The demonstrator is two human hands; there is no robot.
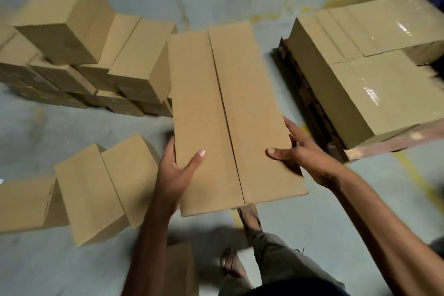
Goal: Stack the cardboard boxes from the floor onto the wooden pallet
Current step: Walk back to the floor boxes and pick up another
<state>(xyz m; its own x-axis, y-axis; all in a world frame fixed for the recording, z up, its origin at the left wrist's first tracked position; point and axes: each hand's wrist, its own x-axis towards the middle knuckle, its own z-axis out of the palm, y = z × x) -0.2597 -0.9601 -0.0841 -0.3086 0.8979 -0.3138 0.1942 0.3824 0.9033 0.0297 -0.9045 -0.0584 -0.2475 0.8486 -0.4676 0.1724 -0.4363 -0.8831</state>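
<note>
Long carton (230,113) carried mid-air, center, wooden pallet (389,142) at right.
Left hand (177,168) and right hand (305,154) grip only its near end, thumbs on top; far end could dip, slipping free.

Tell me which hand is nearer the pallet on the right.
Right. The right hand grips the right edge of the box, the side toward the pallet; the left hand grips its left edge, on the box's far side.
</note>
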